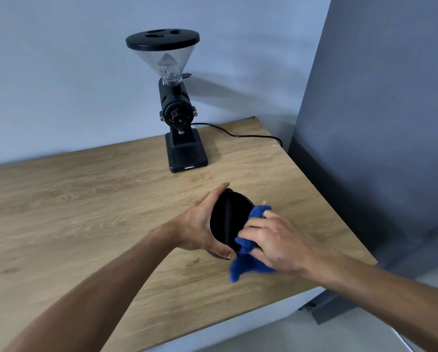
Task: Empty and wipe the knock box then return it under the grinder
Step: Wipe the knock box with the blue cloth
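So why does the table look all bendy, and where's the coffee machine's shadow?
Head view: the wide-angle lens bows the table edge; the grinder casts a soft shadow rightward on the wall; the knock box interior is too dark to read; the cloth edge looks slightly blurred.

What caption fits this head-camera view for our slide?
Left hand steadies the knock box while right hand wipes it with a blue cloth, grinder behind.

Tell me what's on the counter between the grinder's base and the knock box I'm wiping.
Nothing: the head view shows only bare wooden counter between the grinder and the knock box.
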